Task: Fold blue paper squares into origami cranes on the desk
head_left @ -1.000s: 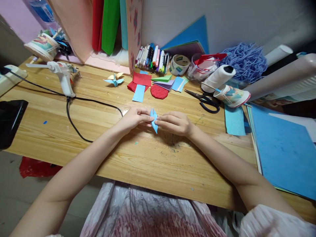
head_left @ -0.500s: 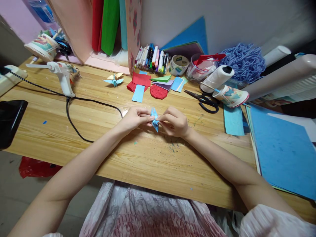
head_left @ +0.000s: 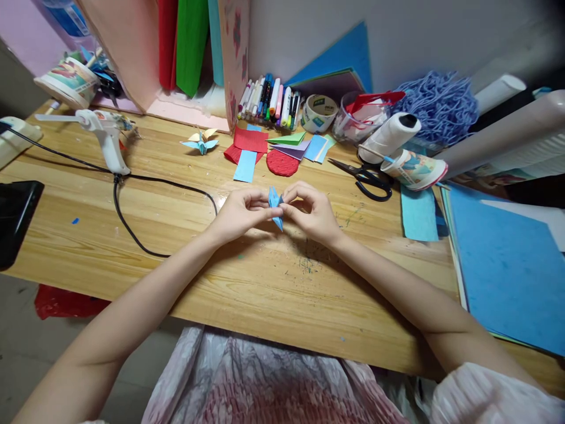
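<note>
A small folded blue paper piece with pointed ends is held upright just above the wooden table. My left hand pinches it from the left, the thumb across its middle. On its right side, my right hand grips it between thumb and bent fingers. Beyond my hands lie a red round piece, a light blue strip on red paper, and folded green and purple papers. Two folded cranes, yellow and blue, sit further left.
Black scissors lie right of centre, near a paper cup and a white thread spool. A glue gun with its black cable stands left. Blue sheets cover the right side. Markers line the back.
The fingers of my right hand have moved up and around the blue piece, and its thumb now meets my left thumb. The camera view has shifted slightly.
</note>
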A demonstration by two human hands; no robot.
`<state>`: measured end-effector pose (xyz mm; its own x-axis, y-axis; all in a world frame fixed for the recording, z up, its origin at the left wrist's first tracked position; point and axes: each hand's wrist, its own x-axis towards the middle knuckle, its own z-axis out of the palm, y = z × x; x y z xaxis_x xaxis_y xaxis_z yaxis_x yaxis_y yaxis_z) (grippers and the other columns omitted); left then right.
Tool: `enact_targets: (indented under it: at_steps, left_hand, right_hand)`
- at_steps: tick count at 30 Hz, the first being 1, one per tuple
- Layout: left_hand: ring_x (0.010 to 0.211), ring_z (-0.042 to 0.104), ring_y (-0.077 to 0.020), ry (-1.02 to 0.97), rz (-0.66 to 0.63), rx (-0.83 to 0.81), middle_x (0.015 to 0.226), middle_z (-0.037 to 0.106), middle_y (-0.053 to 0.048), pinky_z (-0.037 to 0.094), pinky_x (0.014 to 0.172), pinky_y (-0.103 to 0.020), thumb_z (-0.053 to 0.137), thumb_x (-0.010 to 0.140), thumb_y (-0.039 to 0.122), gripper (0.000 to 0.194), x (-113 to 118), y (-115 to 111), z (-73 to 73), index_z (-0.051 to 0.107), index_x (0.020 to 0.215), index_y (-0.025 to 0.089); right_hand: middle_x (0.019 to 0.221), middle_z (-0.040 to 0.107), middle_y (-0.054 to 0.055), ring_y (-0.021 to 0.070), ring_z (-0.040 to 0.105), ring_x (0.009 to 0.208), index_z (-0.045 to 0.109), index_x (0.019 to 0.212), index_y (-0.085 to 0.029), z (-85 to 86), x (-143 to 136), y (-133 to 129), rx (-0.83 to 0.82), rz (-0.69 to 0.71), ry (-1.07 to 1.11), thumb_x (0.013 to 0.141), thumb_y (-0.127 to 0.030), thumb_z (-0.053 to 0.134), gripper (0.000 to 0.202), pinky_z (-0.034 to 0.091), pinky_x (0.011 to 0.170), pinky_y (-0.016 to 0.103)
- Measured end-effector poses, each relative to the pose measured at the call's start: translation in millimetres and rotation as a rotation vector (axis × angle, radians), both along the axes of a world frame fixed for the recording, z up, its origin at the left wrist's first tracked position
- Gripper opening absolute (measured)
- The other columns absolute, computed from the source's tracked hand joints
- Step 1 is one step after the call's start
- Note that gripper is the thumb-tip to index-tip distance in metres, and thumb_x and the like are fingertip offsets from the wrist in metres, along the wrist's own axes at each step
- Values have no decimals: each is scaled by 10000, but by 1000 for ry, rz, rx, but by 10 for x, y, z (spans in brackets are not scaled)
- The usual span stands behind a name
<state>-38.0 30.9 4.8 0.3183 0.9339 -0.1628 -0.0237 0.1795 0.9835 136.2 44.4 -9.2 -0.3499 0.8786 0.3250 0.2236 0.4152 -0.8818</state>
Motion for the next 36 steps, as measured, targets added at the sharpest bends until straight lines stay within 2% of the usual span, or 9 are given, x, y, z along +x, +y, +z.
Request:
enact_targets:
  at_steps: [2,6,12,16,20,27,32,36]
  left_hand:
    - [786,662,-186,20,9,23,822,707,-68,532,744,-290,815,532,356,404,16,-9,-18,676,816,105]
    - [775,657,-187,65,52,74,794,695,-64,531,725,-295,787,569,394,385,46,-16,-35,668,781,96]
    - [739,658,-175,37,55,14,808,705,-66,516,644,-250,764,588,460,425,57,-10,-8,667,818,116]
    - [688,633,-134,-18,26,-4,777,686,-43,492,617,-218,736,637,450,380,47,-12,-20,651,812,123]
    - [637,585,-98,-62,27,24,702,628,1,477,625,-209,737,644,419,327,53,-14,-31,620,740,130]
    - [682,591,-111,-68,84,34,715,630,7,487,709,-257,733,657,396,284,82,-33,-48,629,738,145]
    - [740,611,-126,-28,162,72,742,671,-4,475,765,-269,744,650,359,210,88,-38,-38,679,693,164]
    - [754,607,-135,2,173,58,745,684,-18,468,774,-275,768,612,351,215,71,-24,-37,702,680,158]
  right_hand:
    - [758,577,26,146,563,740,572,656,-170,22,0,2,-12,14,-10,761,-269,650,164,476,674,294]
    - [749,576,26,138,559,722,578,651,-164,26,-11,0,-97,8,9,748,-318,663,201,479,642,277]
    - [620,556,-40,77,534,535,480,669,-177,-106,-33,78,-506,69,315,617,-442,761,390,468,507,207]
    - [613,554,-56,59,542,521,519,727,-166,-121,-39,96,-628,135,383,612,-407,777,371,475,509,185]
    - [662,595,-37,65,568,564,566,739,-156,-91,-35,85,-611,158,382,594,-366,794,343,504,548,197]
    - [721,643,-12,96,602,628,601,725,-153,-153,-7,85,-424,81,304,468,-297,854,388,543,591,239]
    - [683,662,-1,117,632,608,632,701,-147,-163,-15,85,-434,46,314,535,-303,825,298,557,590,271]
    - [622,647,-3,101,606,540,624,626,-141,-154,-29,88,-488,96,320,566,-324,808,267,529,532,248]
